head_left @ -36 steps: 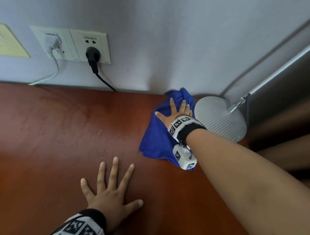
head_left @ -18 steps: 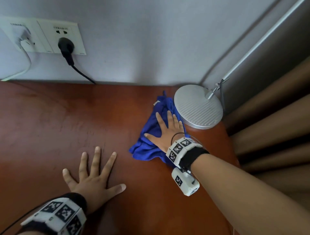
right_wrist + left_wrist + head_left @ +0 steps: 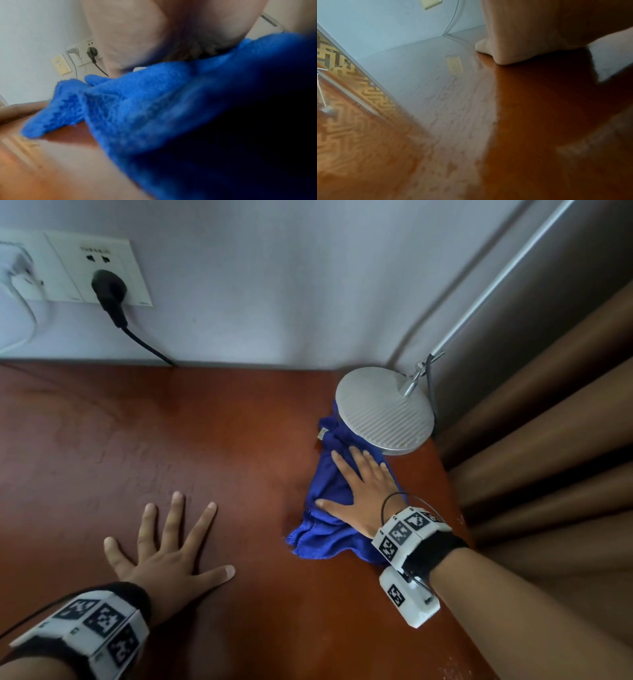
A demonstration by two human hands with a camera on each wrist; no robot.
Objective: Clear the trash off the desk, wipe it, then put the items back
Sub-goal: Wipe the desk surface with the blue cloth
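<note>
The cloth (image 3: 337,494) has slid nearer under the flat right hand (image 3: 364,491); left hand (image 3: 168,553) flat on worktop (image 3: 239,440). Wiping continues; next, the unwiped patches.

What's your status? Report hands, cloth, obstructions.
Left hand flat on desk, open. Right hand pressing blue cloth, fingers straight. Lamp head overhangs cloth's far end.

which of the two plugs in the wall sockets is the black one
The right-hand plug, with a black cord running down to the desk; the left plug is white.
</note>
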